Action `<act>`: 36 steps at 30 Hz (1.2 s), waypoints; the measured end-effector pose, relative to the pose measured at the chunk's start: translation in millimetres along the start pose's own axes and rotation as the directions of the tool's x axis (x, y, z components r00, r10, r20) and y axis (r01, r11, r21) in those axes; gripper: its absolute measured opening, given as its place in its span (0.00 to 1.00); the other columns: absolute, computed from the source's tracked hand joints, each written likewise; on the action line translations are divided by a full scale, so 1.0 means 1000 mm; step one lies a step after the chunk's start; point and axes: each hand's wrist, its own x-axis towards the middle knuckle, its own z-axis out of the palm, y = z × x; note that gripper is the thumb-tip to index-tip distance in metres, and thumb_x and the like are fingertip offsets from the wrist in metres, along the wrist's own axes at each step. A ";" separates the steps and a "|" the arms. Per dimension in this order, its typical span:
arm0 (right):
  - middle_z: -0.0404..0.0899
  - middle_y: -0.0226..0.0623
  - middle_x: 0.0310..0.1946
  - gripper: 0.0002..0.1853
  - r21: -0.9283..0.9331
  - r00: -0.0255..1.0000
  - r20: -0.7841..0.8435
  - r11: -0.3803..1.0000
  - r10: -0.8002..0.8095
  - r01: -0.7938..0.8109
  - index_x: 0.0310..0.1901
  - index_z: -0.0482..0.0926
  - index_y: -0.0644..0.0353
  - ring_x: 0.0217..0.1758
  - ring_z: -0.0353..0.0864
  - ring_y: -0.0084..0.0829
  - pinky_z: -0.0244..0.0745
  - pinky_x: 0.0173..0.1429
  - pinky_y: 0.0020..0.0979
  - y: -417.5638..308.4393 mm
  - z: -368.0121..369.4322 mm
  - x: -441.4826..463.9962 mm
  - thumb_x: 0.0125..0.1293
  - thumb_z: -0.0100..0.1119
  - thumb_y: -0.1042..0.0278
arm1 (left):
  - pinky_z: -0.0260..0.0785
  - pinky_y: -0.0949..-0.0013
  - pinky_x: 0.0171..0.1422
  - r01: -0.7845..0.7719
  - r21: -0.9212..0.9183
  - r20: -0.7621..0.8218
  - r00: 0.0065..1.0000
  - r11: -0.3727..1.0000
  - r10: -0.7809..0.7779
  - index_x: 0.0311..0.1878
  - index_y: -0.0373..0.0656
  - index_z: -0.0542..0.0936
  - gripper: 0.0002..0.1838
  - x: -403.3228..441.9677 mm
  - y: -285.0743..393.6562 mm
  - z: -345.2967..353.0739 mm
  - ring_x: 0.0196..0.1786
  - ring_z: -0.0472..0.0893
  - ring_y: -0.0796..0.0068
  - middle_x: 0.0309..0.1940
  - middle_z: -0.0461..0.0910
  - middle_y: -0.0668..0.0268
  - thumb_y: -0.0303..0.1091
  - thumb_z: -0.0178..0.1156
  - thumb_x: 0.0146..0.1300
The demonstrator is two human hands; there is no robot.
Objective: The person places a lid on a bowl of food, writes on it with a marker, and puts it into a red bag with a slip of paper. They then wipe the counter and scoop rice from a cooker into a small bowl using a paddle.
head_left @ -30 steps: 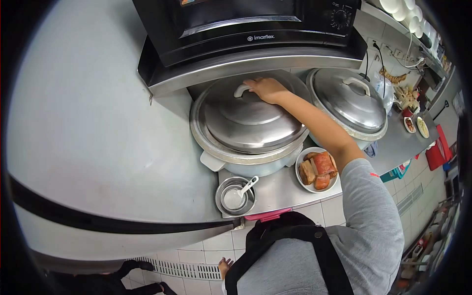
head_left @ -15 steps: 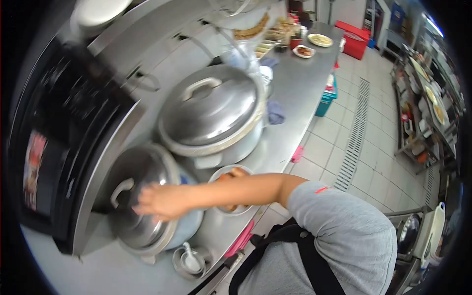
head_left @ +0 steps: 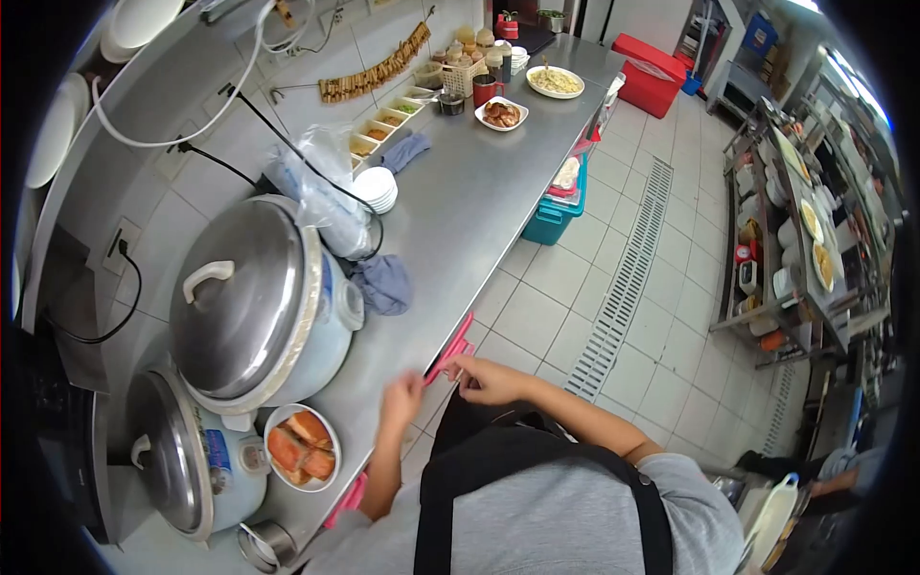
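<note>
My left hand (head_left: 402, 398) is blurred over the counter's front edge, so its fingers cannot be read. Just right of it, my right hand (head_left: 484, 380) has its fingers curled together in front of my apron; whatever they may hold is too small to make out. A white bowl with browned chunks of meat (head_left: 301, 448) sits on the steel counter (head_left: 450, 216), left of and below my hands. Two large cookers with closed metal lids (head_left: 240, 299) (head_left: 168, 455) stand beyond the bowl. Near the bottom is a small metal container (head_left: 268, 546).
A blue cloth (head_left: 382, 285), stacked white dishes (head_left: 375, 188) and a plastic bag (head_left: 326, 196) lie along the counter. Farther back are food trays (head_left: 380, 127) and two plates of food (head_left: 501, 114) (head_left: 556, 82). Shelving (head_left: 791, 216) stands right; a person's arm (head_left: 836, 482) shows lower right.
The view has swung right along the counter. My right hand has let go of the lid handle and come back to my front. My left hand, low by the apron before, is now up beside it.
</note>
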 end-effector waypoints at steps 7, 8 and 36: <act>0.75 0.39 0.32 0.18 -0.200 1.000 -0.006 0.980 -0.013 0.011 0.50 0.69 0.65 0.32 0.78 0.30 0.73 0.38 0.29 0.058 -0.143 0.049 0.57 0.55 0.72 | 0.63 0.57 0.58 0.116 0.254 -0.520 0.854 0.960 0.034 0.50 0.41 0.73 0.23 0.200 0.005 0.020 0.54 0.70 0.50 0.50 0.72 0.49 0.32 0.64 0.49; 0.76 0.39 0.31 0.18 -0.211 1.000 -0.017 0.977 0.021 -0.024 0.49 0.70 0.65 0.32 0.78 0.31 0.73 0.39 0.30 0.069 -0.158 0.058 0.57 0.56 0.70 | 0.65 0.59 0.56 -0.084 0.129 -0.540 0.830 0.988 0.141 0.50 0.42 0.73 0.23 0.209 0.004 0.036 0.52 0.72 0.53 0.48 0.73 0.50 0.30 0.64 0.48; 0.69 0.46 0.53 0.33 0.496 0.933 0.248 0.794 0.259 -0.352 0.66 0.49 0.60 0.47 0.76 0.39 0.71 0.50 0.45 0.069 -0.363 0.203 0.66 0.48 0.52 | 0.72 0.59 0.39 0.285 0.388 -0.730 0.675 0.876 0.104 0.29 0.47 0.79 0.11 0.351 0.206 -0.067 0.39 0.79 0.63 0.30 0.80 0.63 0.44 0.59 0.52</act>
